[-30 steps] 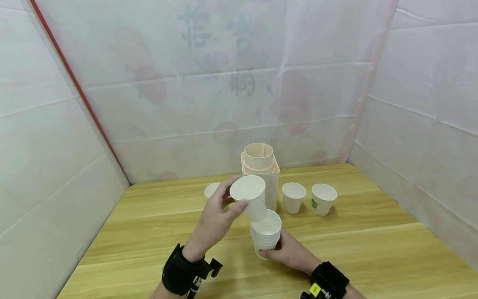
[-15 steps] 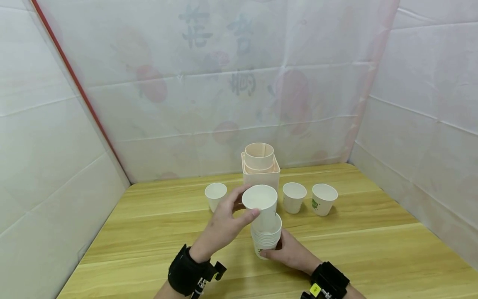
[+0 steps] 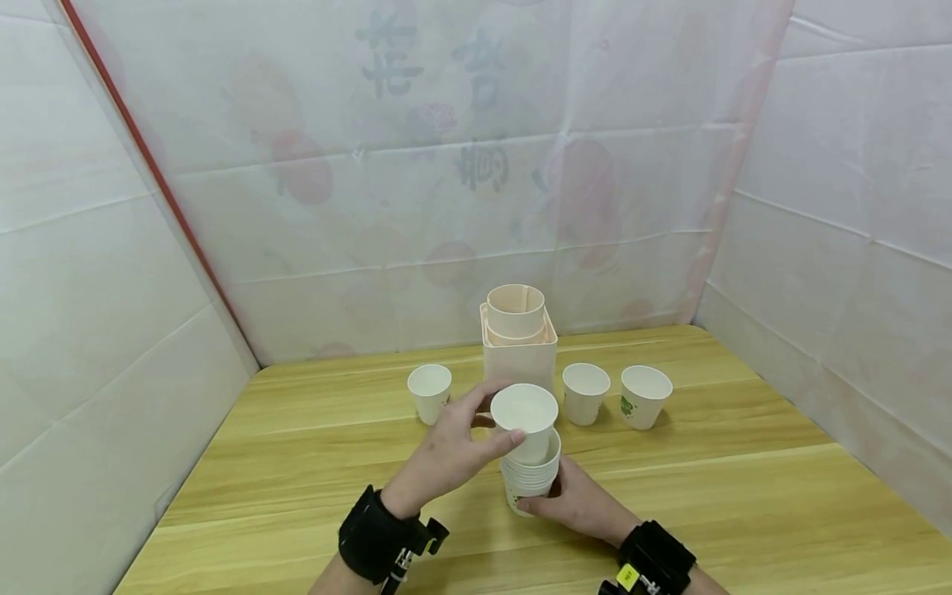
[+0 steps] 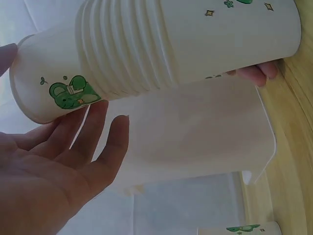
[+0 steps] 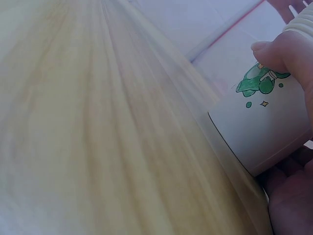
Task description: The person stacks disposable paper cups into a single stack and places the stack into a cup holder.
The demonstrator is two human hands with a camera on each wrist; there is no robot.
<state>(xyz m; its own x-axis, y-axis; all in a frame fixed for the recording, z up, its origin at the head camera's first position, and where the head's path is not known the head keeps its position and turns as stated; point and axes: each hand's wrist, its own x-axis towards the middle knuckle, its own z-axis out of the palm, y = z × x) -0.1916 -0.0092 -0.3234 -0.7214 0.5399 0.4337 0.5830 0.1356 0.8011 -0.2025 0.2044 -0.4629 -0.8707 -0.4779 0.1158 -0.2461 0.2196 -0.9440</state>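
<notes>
A white paper cup [image 3: 525, 411] sits partly inside the top of a stack of paper cups [image 3: 530, 479], its rim well above theirs. My left hand [image 3: 452, 438] holds that upper cup between thumb and fingers from the left. In the left wrist view a green cartoon print shows on the cup [image 4: 54, 78], with several stacked rims next to it. Low on the right side, my right hand [image 3: 580, 500] grips the stack, thumb across the front. The right wrist view shows the lowest cup [image 5: 264, 117] with its base at the wooden table.
Behind the stack stands a pale pink square container [image 3: 521, 364] with a round tube [image 3: 516, 310] in its top. One single paper cup [image 3: 430, 392] stands to its left; two more, a nearer cup [image 3: 584, 394] and a farther cup [image 3: 644, 397], stand to its right. Fabric walls surround the wooden table [image 3: 312, 446].
My left hand has moved right and down, bringing its cup from above the stack's left side into the stack's mouth. My right hand has stayed in place around the stack.
</notes>
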